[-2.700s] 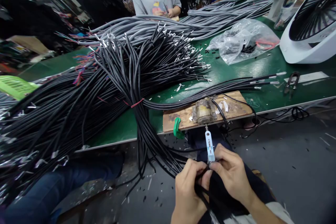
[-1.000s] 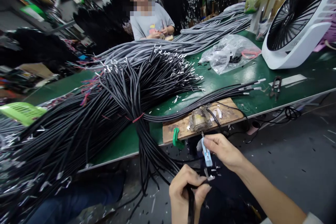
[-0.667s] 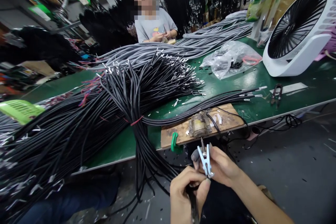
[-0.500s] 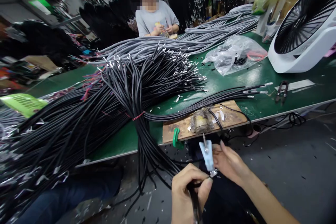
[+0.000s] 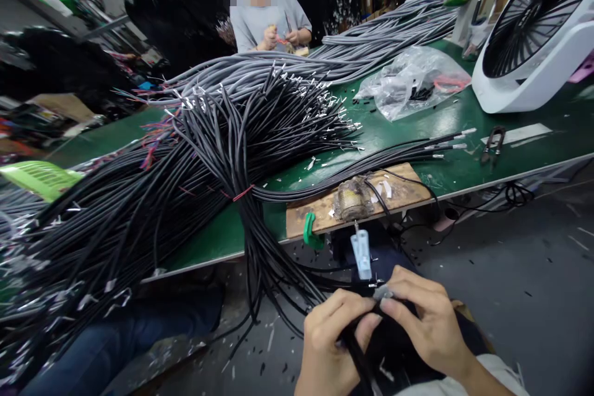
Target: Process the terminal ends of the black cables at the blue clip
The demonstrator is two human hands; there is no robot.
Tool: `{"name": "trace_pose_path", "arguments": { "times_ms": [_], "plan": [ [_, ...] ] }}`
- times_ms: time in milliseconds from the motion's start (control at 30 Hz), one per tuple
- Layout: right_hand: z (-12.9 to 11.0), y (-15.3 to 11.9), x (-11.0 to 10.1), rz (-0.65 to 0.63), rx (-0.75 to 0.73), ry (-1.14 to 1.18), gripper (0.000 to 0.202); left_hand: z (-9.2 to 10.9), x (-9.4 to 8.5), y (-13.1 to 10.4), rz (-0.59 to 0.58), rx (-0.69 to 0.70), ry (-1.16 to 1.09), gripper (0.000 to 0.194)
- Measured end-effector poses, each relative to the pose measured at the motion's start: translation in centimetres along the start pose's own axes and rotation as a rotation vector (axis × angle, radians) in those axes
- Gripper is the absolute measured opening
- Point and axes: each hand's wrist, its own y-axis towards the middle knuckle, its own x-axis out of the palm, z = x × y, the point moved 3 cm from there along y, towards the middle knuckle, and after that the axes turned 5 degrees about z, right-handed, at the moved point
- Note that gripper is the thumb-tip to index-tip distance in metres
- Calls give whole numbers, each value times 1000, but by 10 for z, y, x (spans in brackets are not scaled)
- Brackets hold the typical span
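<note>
My left hand (image 5: 327, 337) is closed around a black cable (image 5: 361, 359) that runs down over my lap. My right hand (image 5: 427, 318) pinches a small piece of silvery foil (image 5: 382, 292) at the cable's end, its fingertips close to those of the left. Just beyond the hands, a light blue clip (image 5: 362, 255) sits on the shaft of a small tape-wrapped motor (image 5: 351, 199). That motor is fixed on a wooden board (image 5: 408, 189) at the table edge. A bundle of black cables (image 5: 245, 223), tied with a red band, hangs over the edge to the left.
A green clamp (image 5: 312, 232) grips the board. On the green table (image 5: 445, 182) are snips (image 5: 494, 143), a plastic bag (image 5: 403, 83), a white fan (image 5: 524, 68) and grey cables (image 5: 385, 34). Across it, a person (image 5: 269, 18) handles something small. Scraps litter the floor.
My right hand has moved from beside the blue clip to the cable end and closed on the foil there. The cable end has come away from the clip. The camera view has shifted slightly.
</note>
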Motion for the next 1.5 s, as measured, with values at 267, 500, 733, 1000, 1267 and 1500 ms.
{"name": "trace_pose_path", "arguments": {
  "times_ms": [267,500,733,1000,1267,1500],
  "plan": [
    [25,-13,35,266,399,584,20,-4,7,-1,185,-55,135,9],
    [29,-8,43,166,751,1036,20,-10,5,-3,115,-62,51,18],
    [31,-2,30,46,597,916,28,-6,-2,7,-61,-96,86,36],
    [42,-10,49,378,593,838,36,-4,-4,10,-34,-184,86,40],
    [23,-12,35,464,72,332,19,-11,-3,6,108,-201,143,33],
    [36,4,27,-21,771,1019,37,-24,-4,11,-58,-59,-218,14]
  ]
}}
